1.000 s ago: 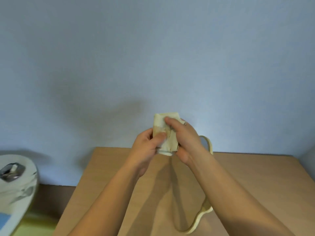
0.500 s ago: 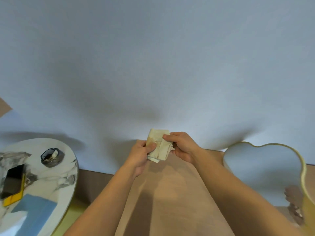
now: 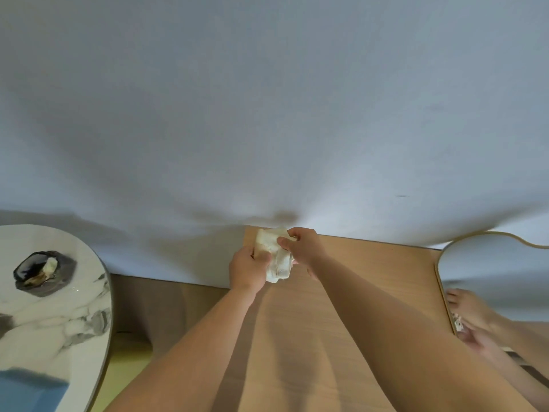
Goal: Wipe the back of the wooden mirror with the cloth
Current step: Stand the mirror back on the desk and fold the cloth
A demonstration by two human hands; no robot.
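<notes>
This looks like a room in a home: a plain white wall, a wooden worktop, a marble side table with a small dark dish, and a wavy-framed mirror.

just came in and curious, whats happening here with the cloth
A person holds a folded cream cloth in both bare hands, left hand and right hand, above a light wooden table. The wavy, gold-edged mirror lies at the right, glass face showing. The cloth is not touching it, so wiping its back has not begun.
</notes>
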